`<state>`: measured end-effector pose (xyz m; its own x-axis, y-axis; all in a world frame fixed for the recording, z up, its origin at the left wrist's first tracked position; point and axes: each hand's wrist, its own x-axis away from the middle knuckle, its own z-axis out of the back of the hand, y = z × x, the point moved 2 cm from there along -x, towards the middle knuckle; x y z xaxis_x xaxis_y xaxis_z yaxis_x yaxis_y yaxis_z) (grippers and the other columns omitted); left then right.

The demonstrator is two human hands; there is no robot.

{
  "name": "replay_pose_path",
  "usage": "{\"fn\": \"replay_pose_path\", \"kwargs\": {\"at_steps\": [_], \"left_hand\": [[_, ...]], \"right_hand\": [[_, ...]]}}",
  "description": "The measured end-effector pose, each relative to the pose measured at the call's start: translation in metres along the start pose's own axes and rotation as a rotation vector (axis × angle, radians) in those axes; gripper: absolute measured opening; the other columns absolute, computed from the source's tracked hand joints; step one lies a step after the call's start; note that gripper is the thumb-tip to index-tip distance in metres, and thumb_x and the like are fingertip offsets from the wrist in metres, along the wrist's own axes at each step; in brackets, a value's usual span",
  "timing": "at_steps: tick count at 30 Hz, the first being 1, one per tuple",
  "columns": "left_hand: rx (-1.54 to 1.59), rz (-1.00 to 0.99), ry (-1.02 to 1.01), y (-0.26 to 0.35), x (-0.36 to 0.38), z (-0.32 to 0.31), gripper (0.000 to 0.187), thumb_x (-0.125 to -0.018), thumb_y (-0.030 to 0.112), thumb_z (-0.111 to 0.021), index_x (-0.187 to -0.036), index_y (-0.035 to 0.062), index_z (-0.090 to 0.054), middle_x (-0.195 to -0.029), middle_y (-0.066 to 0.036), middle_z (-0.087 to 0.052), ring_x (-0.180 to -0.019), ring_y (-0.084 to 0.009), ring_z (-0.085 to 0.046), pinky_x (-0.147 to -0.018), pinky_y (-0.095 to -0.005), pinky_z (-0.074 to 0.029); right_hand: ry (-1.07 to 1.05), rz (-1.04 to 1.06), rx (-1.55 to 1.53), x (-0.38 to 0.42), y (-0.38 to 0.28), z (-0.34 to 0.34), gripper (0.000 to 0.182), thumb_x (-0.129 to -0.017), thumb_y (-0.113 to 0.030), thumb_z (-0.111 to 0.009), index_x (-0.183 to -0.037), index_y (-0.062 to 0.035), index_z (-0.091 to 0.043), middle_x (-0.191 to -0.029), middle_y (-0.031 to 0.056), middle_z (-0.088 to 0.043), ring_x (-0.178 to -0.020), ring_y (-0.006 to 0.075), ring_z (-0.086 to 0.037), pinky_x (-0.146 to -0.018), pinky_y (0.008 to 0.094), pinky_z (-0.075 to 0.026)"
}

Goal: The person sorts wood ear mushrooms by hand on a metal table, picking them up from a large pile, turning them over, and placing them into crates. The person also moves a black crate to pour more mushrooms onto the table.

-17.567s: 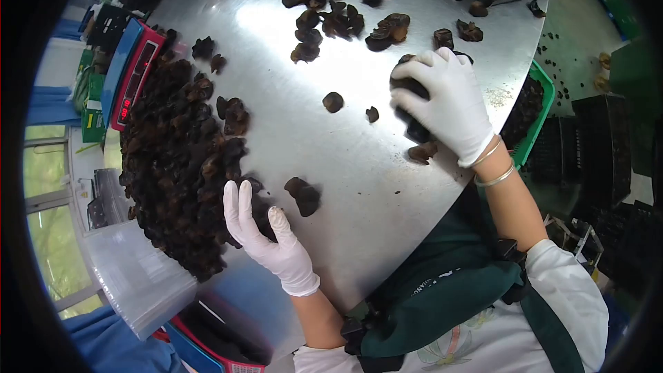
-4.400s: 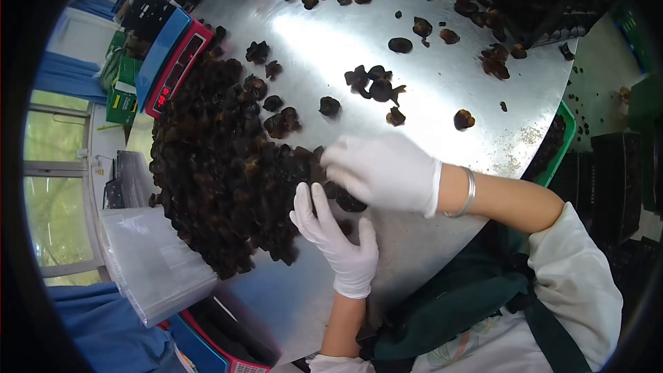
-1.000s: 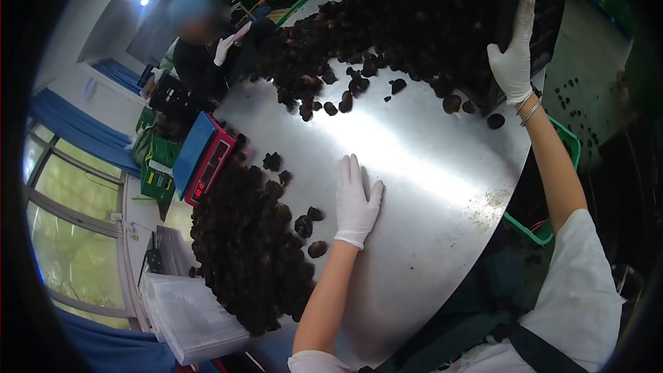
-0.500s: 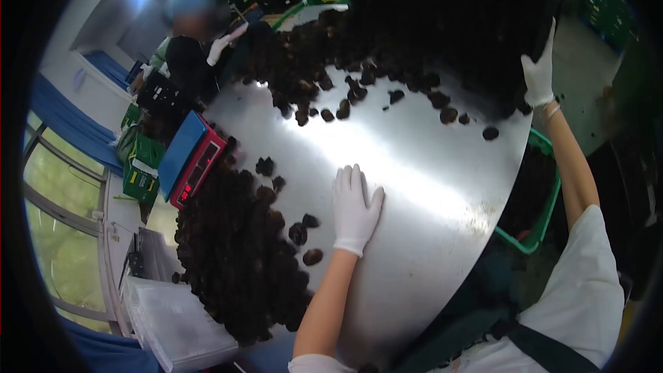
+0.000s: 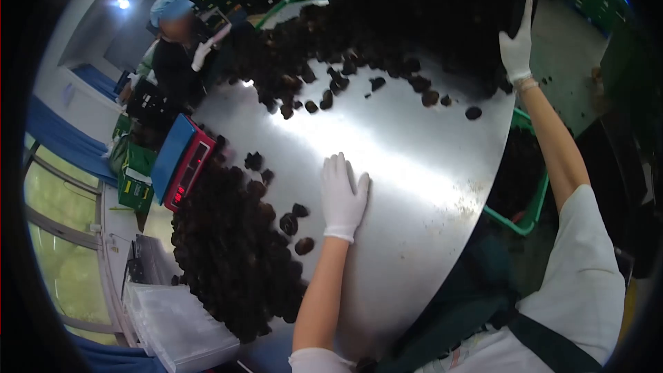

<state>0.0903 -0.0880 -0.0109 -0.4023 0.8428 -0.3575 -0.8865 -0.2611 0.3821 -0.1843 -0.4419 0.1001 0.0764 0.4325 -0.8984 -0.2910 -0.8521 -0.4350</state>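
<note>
1. I see my left hand (image 5: 343, 193) laid on the metal tabletop (image 5: 414, 235), palm down, its grip open and holding nothing.
2. My right hand (image 5: 516, 45) is raised at the right edge of a large dark bulk (image 5: 449, 14), fingers straight, thumb apart. That grip is open too; I cannot tell whether it presses the bulk.
3. The bulk lies leftward from the right hand, the nearer one; its long axis is lost in shadow.
4. The near heap (image 5: 235, 249) of dark pieces lies left of my left hand, running lengthwise beside that forearm, loose pieces (image 5: 304, 245) between.
5. A red-and-blue scale (image 5: 183, 166) sits beyond the near heap.
</note>
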Motion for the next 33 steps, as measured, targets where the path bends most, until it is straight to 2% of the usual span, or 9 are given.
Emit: {"fn": "replay_pose_path", "kwargs": {"at_steps": [4,6,11,14,20,21,26,30,33], "left_hand": [[0.000,0.005,0.002,0.000,0.012,-0.002,0.067,-0.091,0.033,-0.065,-0.138,-0.0097,-0.042,-0.139,-0.027,-0.047,-0.134,-0.0440,-0.038,-0.116,-0.0511,-0.028],[0.040,0.033,-0.026,0.007,0.002,0.003,0.069,-0.091,0.034,-0.065,-0.139,-0.0094,-0.041,-0.140,-0.027,-0.046,-0.136,-0.0433,-0.037,-0.116,-0.0512,-0.028],[-0.049,0.039,-0.017,-0.002,0.005,-0.006,0.070,-0.095,0.028,-0.061,-0.147,-0.0087,-0.033,-0.146,-0.031,-0.041,-0.138,-0.0437,-0.038,-0.115,-0.0466,-0.032],[0.132,0.077,-0.024,0.007,0.002,0.006,0.078,-0.092,0.032,-0.063,-0.147,-0.0111,-0.029,-0.148,-0.032,-0.036,-0.140,-0.0460,-0.031,-0.117,-0.0505,-0.027],[0.055,0.101,-0.049,0.008,0.017,0.006,0.081,-0.094,0.034,-0.060,-0.150,-0.0113,-0.024,-0.153,-0.035,-0.024,-0.143,-0.0484,-0.026,-0.119,-0.0499,-0.024],[0.044,0.091,-0.017,0.008,0.003,0.007,0.081,-0.094,0.034,-0.060,-0.150,-0.0111,-0.023,-0.154,-0.035,-0.024,-0.143,-0.0484,-0.025,-0.119,-0.0499,-0.024],[0.044,0.099,-0.072,0.004,0.020,0.001,0.083,-0.093,0.038,-0.061,-0.151,-0.0099,-0.025,-0.152,-0.035,-0.027,-0.141,-0.0483,-0.030,-0.118,-0.0501,-0.024],[-0.055,0.056,0.003,0.000,0.000,0.001,0.078,-0.096,0.037,-0.058,-0.150,-0.0092,-0.026,-0.150,-0.034,-0.032,-0.137,-0.0472,-0.035,-0.115,-0.0505,-0.029],[-0.040,0.038,0.023,0.006,-0.002,0.003,0.074,-0.099,0.035,-0.054,-0.151,-0.0082,-0.026,-0.149,-0.033,-0.035,-0.137,-0.0461,-0.037,-0.113,-0.0483,-0.032]], "right_hand": [[0.115,0.104,0.052,-0.004,0.003,-0.010,0.083,-0.074,0.008,-0.053,-0.153,-0.0038,-0.032,-0.158,0.0227,-0.030,-0.151,0.0350,-0.022,-0.122,0.0391,-0.022],[0.071,-0.036,0.064,0.005,-0.009,-0.004,0.082,-0.075,0.008,-0.052,-0.153,-0.0034,-0.032,-0.158,0.0221,-0.031,-0.150,0.0347,-0.024,-0.122,0.0386,-0.023],[0.154,0.123,0.120,-0.004,0.003,-0.013,0.084,-0.073,0.009,-0.051,-0.153,-0.0046,-0.031,-0.158,0.0188,-0.034,-0.147,0.0345,-0.031,-0.122,0.0395,-0.024],[0.065,-0.118,0.026,0.007,-0.001,-0.005,0.084,-0.074,0.007,-0.053,-0.154,-0.0048,-0.031,-0.157,0.0190,-0.036,-0.147,0.0341,-0.031,-0.120,0.0400,-0.028],[0.072,-0.066,0.057,0.006,-0.005,-0.005,0.083,-0.075,0.007,-0.054,-0.154,-0.0046,-0.030,-0.155,0.0188,-0.038,-0.144,0.0358,-0.034,-0.119,0.0391,-0.029],[0.134,0.091,0.185,0.004,-0.002,-0.004,0.082,-0.078,0.003,-0.055,-0.155,-0.0077,-0.029,-0.151,0.0193,-0.045,-0.139,0.0340,-0.044,-0.114,0.0376,-0.037],[0.102,0.062,0.195,0.031,0.005,0.008,0.079,-0.079,0.002,-0.057,-0.153,-0.0031,-0.031,-0.150,0.0202,-0.045,-0.139,0.0341,-0.044,-0.116,0.0366,-0.034],[0.112,-0.006,0.041,-0.002,0.006,-0.014,0.079,-0.078,0.007,-0.054,-0.154,-0.0046,-0.031,-0.149,0.0198,-0.046,-0.142,0.0328,-0.040,-0.117,0.0380,-0.033],[0.026,-0.041,0.041,0.019,0.002,0.009,0.085,-0.077,0.008,-0.052,-0.156,-0.0049,-0.025,-0.155,0.0182,-0.035,-0.146,0.0313,-0.031,-0.119,0.0354,-0.024]]}}
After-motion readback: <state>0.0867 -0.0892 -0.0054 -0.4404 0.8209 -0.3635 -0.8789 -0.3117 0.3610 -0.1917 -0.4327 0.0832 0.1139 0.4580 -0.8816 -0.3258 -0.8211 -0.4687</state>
